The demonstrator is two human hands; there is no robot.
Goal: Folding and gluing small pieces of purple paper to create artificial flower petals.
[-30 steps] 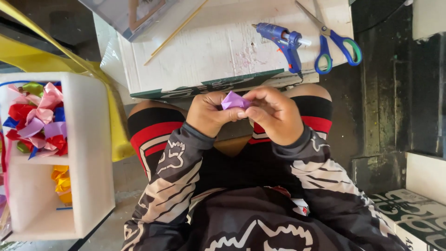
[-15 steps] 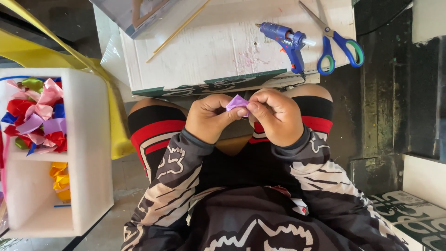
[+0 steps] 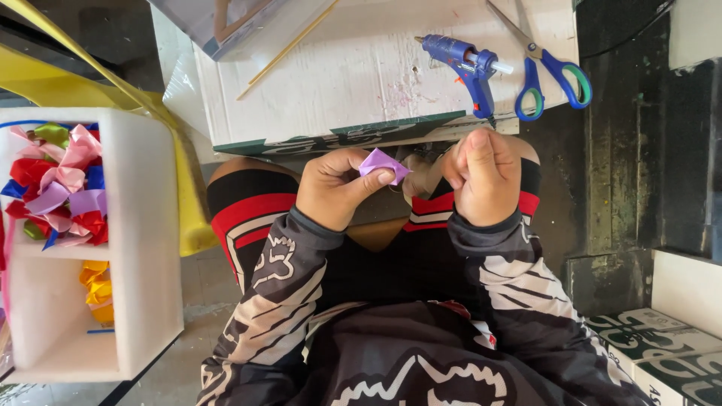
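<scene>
We view, from above, a seated person folding paper over the lap. The left hand (image 3: 335, 188) pinches a small purple folded paper piece (image 3: 381, 163) between thumb and fingertips, just in front of the near edge of the white board (image 3: 361, 75) that rests across the knees. The right hand (image 3: 481, 177) is curled into a loose fist beside it, apart from the paper; we cannot tell whether it holds anything.

To do this step well, we judge that the pinch should sit on the crease itself, so that the folds stay closed, with pressure light enough not to flatten the raised petals.

On the board lie a blue glue gun (image 3: 465, 64), blue-handled scissors (image 3: 553, 71) and a thin wooden stick (image 3: 289, 49). To the person's left stands a white foam box (image 3: 147, 225) whose upper compartment holds many folded paper pieces (image 3: 60, 188) in red, pink, purple and blue.

Compared with half a second earlier, when both hands met on the purple piece, the right hand has let go and moved aside, and the left alone keeps the paper.
</scene>
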